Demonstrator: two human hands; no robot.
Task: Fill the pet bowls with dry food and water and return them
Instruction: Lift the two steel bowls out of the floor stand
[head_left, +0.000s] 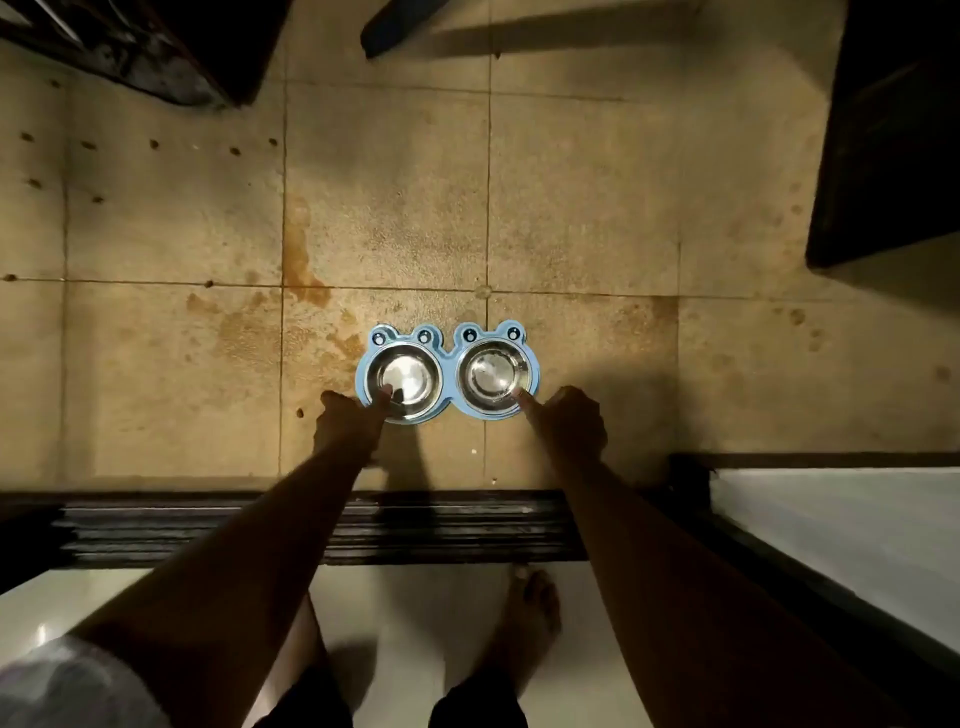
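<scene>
Bowls between both hands' thumbs

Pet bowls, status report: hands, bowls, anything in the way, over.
Left hand gripping left steel bowl rim; right hand on right steel bowl rim. Both bowls look empty, seated in blue holder on tiled floor. Nothing in the way.

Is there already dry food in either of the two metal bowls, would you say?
No, the left bowl and right bowl both show bare shiny metal inside the blue holder.
</scene>
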